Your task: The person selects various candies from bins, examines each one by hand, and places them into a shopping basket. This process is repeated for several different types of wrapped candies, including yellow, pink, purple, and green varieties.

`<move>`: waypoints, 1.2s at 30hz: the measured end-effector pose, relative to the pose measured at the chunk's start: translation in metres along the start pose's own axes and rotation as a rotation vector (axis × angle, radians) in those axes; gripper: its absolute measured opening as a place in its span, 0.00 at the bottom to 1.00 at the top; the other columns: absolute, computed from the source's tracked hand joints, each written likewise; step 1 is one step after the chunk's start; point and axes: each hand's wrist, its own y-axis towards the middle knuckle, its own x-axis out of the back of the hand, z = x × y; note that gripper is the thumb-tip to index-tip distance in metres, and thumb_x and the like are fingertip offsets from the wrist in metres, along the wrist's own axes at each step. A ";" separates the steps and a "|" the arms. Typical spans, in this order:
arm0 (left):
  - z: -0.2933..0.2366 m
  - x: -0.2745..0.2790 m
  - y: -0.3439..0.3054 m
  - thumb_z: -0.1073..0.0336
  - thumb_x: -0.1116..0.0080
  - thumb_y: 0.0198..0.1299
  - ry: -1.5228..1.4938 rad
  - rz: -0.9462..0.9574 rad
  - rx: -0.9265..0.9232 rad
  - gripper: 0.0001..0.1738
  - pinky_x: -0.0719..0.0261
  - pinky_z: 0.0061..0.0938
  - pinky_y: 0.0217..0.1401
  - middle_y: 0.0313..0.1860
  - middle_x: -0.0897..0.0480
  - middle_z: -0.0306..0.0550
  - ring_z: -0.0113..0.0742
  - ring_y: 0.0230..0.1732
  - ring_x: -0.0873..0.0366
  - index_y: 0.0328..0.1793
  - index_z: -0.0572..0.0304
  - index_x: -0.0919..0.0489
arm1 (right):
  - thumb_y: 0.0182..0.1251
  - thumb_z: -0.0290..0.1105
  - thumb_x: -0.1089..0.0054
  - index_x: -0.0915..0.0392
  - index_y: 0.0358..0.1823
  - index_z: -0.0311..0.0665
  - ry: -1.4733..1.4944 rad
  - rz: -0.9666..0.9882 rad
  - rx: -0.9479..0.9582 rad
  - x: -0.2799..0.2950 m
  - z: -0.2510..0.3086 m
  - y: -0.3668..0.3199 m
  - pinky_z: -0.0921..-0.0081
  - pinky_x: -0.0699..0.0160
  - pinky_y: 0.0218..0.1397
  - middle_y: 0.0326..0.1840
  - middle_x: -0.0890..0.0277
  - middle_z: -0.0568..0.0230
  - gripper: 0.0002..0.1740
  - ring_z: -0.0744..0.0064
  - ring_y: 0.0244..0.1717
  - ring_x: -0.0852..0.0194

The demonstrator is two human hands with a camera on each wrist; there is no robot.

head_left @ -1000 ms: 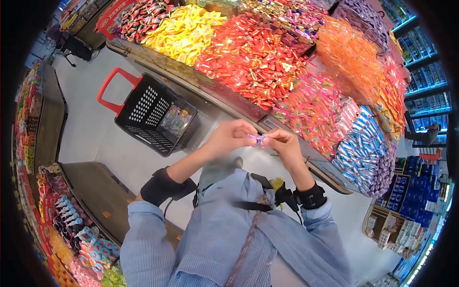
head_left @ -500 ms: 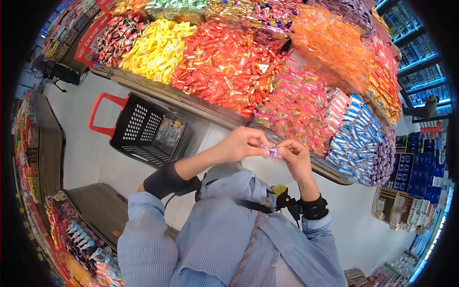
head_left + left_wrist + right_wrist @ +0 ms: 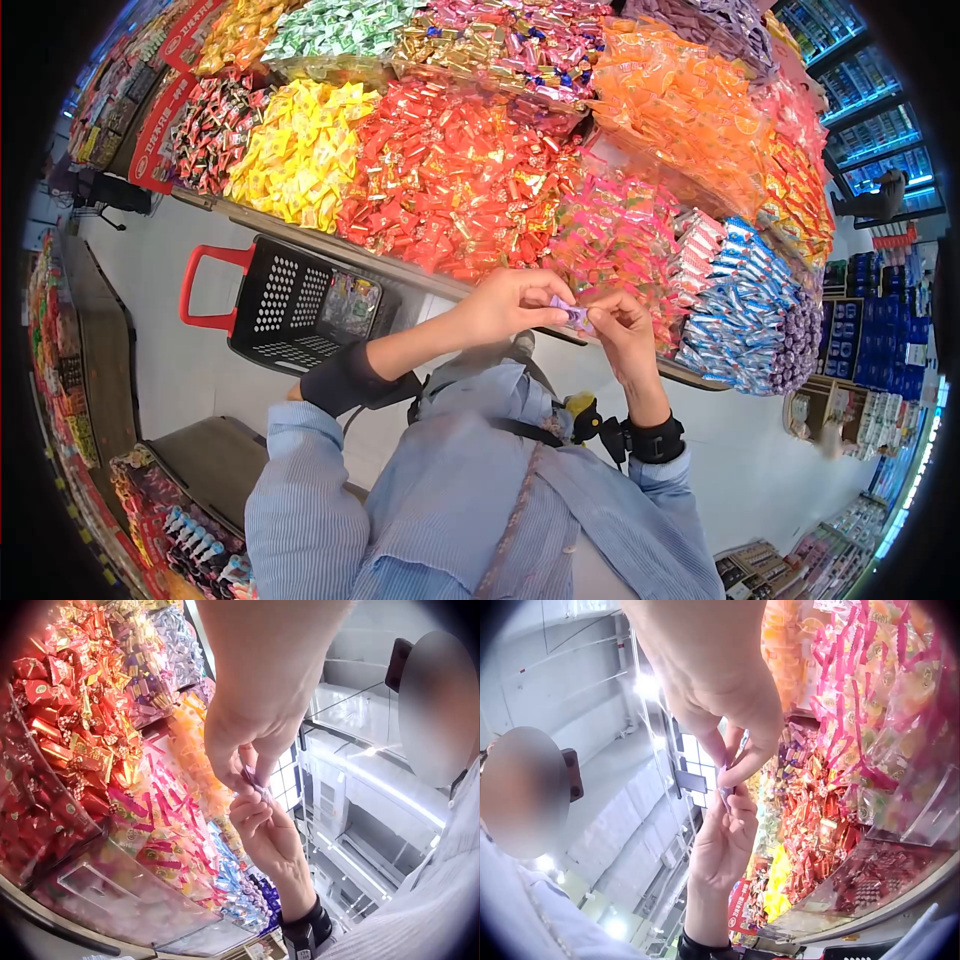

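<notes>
In the head view a small purple-wrapped candy (image 3: 577,315) is between my two hands, over the edge of the candy counter. My left hand (image 3: 515,303) pinches one end of it between thumb and fingers. At the other end, my right hand (image 3: 625,325) grips the wrapper with its thumb and bent fingers. Seen from the left wrist, the purple wrapper (image 3: 259,789) runs from one set of fingertips to the other. The fingers cover much of it, so what lies inside the wrapper is hidden. A dark band is strapped round each wrist.
Heaps of wrapped candy, red (image 3: 460,170), yellow (image 3: 300,150), orange (image 3: 680,110) and blue-white (image 3: 740,300), fill the counter ahead. A black basket (image 3: 285,300) with a red handle (image 3: 190,290) stands on the floor at left, a clear bag (image 3: 350,303) inside. Another display (image 3: 210,460) stands lower left.
My view has shifted, bringing more of the counter's far side into sight. Both hands have moved slightly right and down in the frame, still holding the purple candy's wrapper between them.
</notes>
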 end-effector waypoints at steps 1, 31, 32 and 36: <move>-0.003 0.000 0.003 0.73 0.43 0.52 0.131 -0.004 -0.070 0.08 0.27 0.21 0.39 0.35 0.21 0.42 0.25 0.36 0.25 0.39 0.65 0.26 | 0.57 0.20 0.47 0.28 0.31 0.31 0.008 0.000 0.011 0.002 0.001 0.002 0.79 0.27 0.34 0.31 0.26 0.61 0.01 0.75 0.29 0.27; -0.131 -0.043 0.179 0.68 0.39 0.47 1.186 -0.045 -0.765 0.11 0.27 0.29 0.38 0.35 0.24 0.47 0.41 0.36 0.26 0.37 0.61 0.24 | 0.66 0.33 0.56 0.32 0.45 0.29 0.106 0.023 -0.001 0.127 0.092 0.018 0.73 0.25 0.39 0.43 0.28 0.52 0.14 0.66 0.36 0.26; -0.137 -0.038 0.191 0.68 0.39 0.47 1.218 -0.063 -0.770 0.11 0.28 0.29 0.38 0.34 0.24 0.46 0.41 0.36 0.26 0.37 0.60 0.24 | 0.66 0.33 0.56 0.32 0.45 0.29 0.113 0.022 -0.003 0.129 0.092 0.018 0.73 0.25 0.39 0.43 0.28 0.53 0.14 0.67 0.36 0.26; -0.161 -0.020 0.239 0.68 0.39 0.47 1.348 -0.162 -0.875 0.10 0.28 0.29 0.38 0.32 0.24 0.45 0.41 0.35 0.26 0.36 0.59 0.25 | 0.65 0.33 0.57 0.31 0.44 0.30 0.057 -0.009 -0.021 0.144 0.090 0.020 0.74 0.25 0.39 0.43 0.28 0.54 0.13 0.69 0.36 0.26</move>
